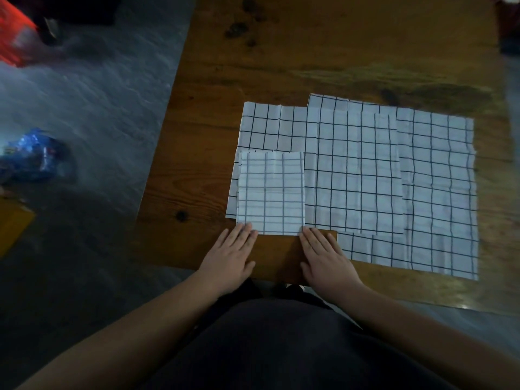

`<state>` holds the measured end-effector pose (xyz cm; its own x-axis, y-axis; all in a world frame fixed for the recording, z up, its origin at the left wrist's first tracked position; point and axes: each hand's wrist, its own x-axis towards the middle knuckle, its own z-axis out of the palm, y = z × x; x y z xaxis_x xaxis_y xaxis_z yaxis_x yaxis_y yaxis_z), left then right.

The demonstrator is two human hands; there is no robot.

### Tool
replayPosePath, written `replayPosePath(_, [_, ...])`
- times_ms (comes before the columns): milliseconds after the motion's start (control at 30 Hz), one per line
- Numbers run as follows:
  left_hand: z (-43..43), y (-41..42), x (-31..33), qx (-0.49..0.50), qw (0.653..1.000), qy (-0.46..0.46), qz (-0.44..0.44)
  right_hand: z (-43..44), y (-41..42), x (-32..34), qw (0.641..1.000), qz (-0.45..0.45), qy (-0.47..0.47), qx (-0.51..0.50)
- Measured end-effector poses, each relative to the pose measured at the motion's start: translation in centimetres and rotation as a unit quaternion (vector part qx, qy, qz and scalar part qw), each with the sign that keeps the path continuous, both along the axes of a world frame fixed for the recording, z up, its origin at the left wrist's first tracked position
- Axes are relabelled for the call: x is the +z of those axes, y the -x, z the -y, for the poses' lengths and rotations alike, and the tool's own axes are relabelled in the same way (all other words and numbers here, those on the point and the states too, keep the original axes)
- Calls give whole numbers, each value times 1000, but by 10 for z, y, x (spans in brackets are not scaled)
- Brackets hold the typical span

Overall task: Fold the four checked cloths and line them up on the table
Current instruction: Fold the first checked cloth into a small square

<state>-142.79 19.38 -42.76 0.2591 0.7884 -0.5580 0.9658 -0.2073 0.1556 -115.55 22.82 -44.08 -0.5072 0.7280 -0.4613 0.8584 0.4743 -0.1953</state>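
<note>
We get no legible txt, labels or nos. anywhere in frame. Red pkg [14,35] upper left and blue wrapper [31,156] mid-left are both too blurred for us to read anything on them.

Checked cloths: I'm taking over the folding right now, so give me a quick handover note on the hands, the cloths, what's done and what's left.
Left hand: open, flat on the table, fingers touching the near edge of the folded cloth.
Right hand: open, flat, fingers at that cloth's near right corner.
Folded cloth: lies on the left flat cloth, near the table's front edge.
Middle flat cloth and right flat cloth: unfolded, overlapping.
Done: one cloth folded.
Left: fold the other three, then line up all four.
</note>
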Motion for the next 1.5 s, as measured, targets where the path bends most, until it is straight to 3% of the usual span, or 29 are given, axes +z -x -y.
replayPosePath(567, [-1,16,5,96,995,-24,-25,-20,18,26,998,-58,-13,24])
replayPosePath(1033, [-92,45,4,153,988,-26,-21,-15,69,18,985,-101,50,133])
replayPosePath(1200, [-107,33,7,162,986,-43,-2,-17,74,16,984,-102,71,131])
replayPosePath(1333, [-85,6,16,150,984,-86,52,-19,59,13,992,-100,23,78])
replayPosePath(1500, [-37,-49,21,116,986,-68,101,-25,29,14,998,-38,-16,52])
